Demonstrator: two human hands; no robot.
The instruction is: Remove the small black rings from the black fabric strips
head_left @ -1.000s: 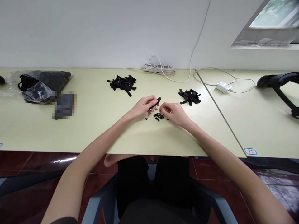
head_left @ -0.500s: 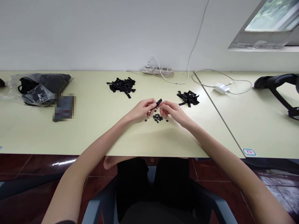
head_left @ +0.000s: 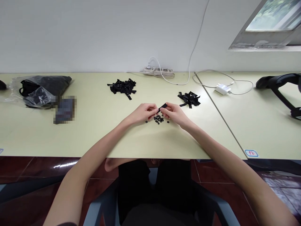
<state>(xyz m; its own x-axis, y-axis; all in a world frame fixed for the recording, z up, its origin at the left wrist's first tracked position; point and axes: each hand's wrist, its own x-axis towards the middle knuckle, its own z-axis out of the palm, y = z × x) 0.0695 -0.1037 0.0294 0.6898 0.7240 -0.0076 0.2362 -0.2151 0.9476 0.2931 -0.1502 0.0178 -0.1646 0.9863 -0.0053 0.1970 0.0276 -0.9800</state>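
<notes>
Between my two hands, a short black fabric strip (head_left: pixel 162 107) is pinched, held just above the table. My left hand (head_left: pixel 144 113) grips its near left end between thumb and fingers. On the far right end, the thumb and fingers of my right hand (head_left: pixel 175 113) are closed. Right below lies a small cluster of black rings (head_left: pixel 158 119), with single ones off to each side. Whether a ring sits on the strip is hidden by my fingers. A heap of black strips (head_left: pixel 122 86) lies behind to the left, and a smaller pile of strips (head_left: pixel 190 99) behind to the right.
A power strip (head_left: pixel 158 72) with white cables rests against the wall. To the right are a white charger (head_left: pixel 222 89) and a black headset-like object (head_left: pixel 279 91). A plastic bag of black material (head_left: pixel 44 89) and a blurred dark item (head_left: pixel 65 110) are at left.
My right hand has come up and taken the strip's right end. The strip has shifted slightly right and is tilted flatter, and my left-hand fingers have curled in closer.
</notes>
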